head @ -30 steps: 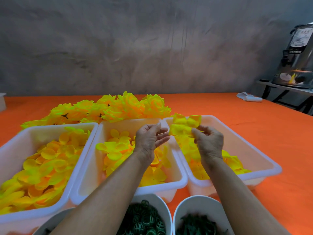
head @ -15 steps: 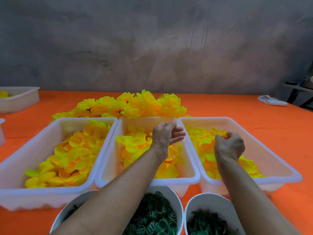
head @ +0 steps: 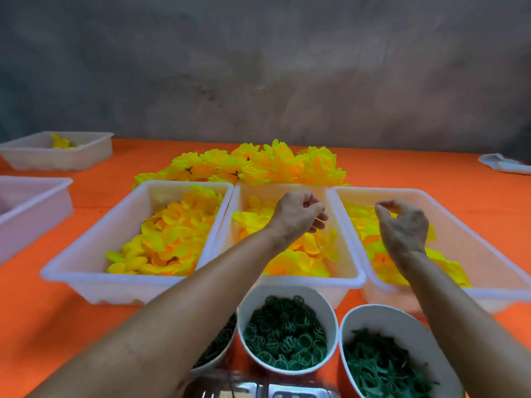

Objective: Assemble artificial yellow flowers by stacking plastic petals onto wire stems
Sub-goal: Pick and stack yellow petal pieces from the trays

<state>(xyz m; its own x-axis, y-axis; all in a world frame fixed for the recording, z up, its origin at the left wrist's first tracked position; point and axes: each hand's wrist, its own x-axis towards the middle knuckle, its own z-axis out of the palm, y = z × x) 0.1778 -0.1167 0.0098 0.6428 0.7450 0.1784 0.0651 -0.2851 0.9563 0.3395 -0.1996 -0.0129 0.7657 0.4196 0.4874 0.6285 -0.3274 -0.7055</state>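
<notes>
Both forearms are reaching up from the bottom of the frame toward the middle. Left hand (head: 297,215) is hanging mid-frame with fingers curled in loosely; right hand (head: 403,225) is sitting center-right, thumb and fingertips pinching together.

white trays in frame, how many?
5. Three side by side under the hands: left tray, middle tray, right tray. One cut off at the left edge, one at far left. More may lie outside the frame.
</notes>
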